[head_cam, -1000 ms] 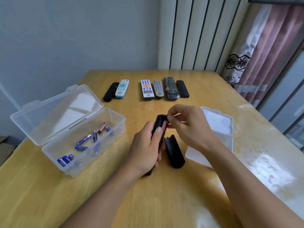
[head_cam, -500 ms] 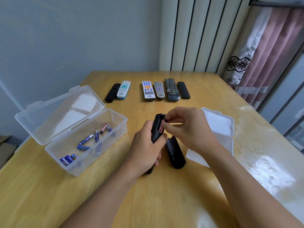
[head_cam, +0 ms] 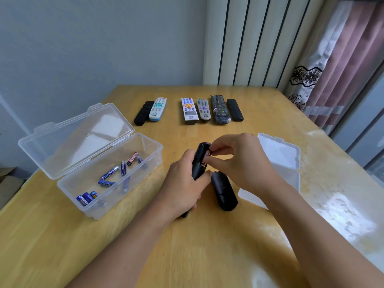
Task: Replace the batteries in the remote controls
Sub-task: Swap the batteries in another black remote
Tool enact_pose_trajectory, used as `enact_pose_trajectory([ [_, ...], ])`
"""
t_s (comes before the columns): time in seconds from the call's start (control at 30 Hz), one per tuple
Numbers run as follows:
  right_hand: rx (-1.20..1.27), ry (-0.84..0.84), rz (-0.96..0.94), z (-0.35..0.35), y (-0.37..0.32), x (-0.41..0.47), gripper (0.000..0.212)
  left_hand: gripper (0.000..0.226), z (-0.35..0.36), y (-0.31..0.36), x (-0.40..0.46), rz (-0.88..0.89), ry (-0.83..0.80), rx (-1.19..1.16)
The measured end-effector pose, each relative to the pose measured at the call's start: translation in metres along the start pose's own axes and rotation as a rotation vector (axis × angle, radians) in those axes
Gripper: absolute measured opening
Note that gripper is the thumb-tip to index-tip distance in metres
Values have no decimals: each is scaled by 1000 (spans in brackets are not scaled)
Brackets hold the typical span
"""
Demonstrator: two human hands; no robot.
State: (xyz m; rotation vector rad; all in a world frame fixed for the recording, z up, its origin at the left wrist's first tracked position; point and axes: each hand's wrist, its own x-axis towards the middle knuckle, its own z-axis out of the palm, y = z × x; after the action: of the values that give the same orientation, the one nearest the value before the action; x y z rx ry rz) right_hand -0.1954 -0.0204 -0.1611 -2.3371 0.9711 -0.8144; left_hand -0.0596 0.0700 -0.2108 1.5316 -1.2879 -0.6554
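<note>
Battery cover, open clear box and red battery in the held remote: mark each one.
battery cover [head_cam: 224, 191], head view, middle of its curved back.
open clear box [head_cam: 71, 185], head view, front wall.
red battery [head_cam: 207, 153], head view, its exposed label.

Both hands [head_cam: 212, 173] curled, close together

Wooden table [head_cam: 207, 246] is carrying six remotes [head_cam: 188, 109] lying beyond an open battery box [head_cam: 108, 179], with a black cover [head_cam: 223, 192] and white lid [head_cam: 278, 163] sitting right of it.
</note>
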Motion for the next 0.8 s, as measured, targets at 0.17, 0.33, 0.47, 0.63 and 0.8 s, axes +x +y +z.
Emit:
enact_pose_trajectory([
  [0.17,144,-1,66,0,7,5,7,12,4,0,0,8,1,-32],
  [0.33,301,-94,110,-3,12,7,9,13,5,1,-1,20,3,-22],
  [0.47,409,-113,115,-4,14,5,12,16,8,2,-3,21,-1,-39],
  [0.63,303,-110,58,-6,15,3,11,11,1,-3,2,-18,-45,-74],
  [0.8,-30,-40,-84,-1,5,-3,29,19,-7,-4,5,-35,-71,-31],
])
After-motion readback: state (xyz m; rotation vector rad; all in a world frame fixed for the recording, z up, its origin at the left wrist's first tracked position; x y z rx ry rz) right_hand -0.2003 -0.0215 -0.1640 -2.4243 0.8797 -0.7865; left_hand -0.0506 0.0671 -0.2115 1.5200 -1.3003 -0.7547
